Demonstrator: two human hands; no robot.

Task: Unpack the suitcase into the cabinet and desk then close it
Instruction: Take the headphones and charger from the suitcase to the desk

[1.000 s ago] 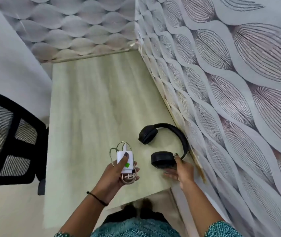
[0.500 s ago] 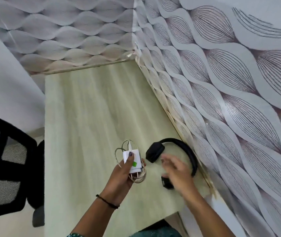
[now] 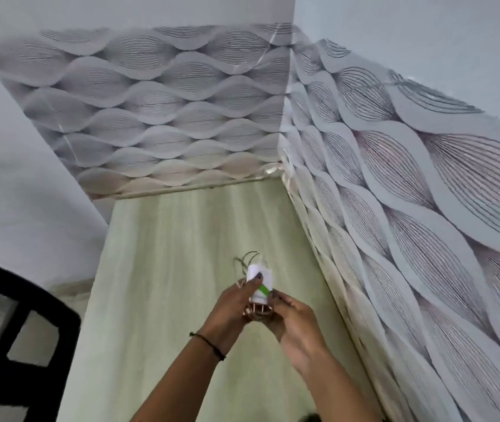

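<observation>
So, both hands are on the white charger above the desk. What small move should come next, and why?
Probably lower the charger onto the desk right under it and release. The left hand grips it with the thumb across its face, the right hand holds its lower end, and its cable is coiled, so it looks ready to set down.
</observation>
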